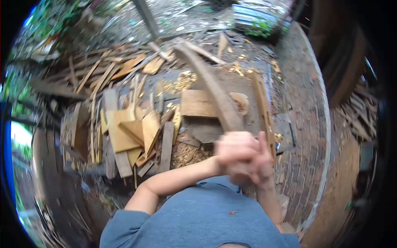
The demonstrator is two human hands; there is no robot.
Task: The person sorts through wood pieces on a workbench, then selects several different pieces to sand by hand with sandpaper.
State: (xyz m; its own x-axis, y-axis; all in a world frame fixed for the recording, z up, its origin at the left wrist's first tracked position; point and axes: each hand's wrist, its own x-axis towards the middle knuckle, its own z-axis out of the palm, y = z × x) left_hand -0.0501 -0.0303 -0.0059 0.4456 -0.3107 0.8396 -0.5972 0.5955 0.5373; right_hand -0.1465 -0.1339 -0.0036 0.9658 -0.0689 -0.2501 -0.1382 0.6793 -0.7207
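A long curved piece of wood (211, 87) slants up and to the left from my hands, above a wooden block (198, 103). My left hand (235, 148) is wrapped round its lower end. Close against it on the right, my right hand (259, 165) has its fingers closed too, blurred by motion; what they grip is partly hidden. The block lies on a low work surface (242, 82) strewn with wood chips (178, 82).
Yellowish boards (124, 136) and offcuts are piled left of the block. A slotted beam (263, 111) stands to the right. Scrap wood (87, 74) lies behind at the left. A brick floor (304, 124) runs along the right.
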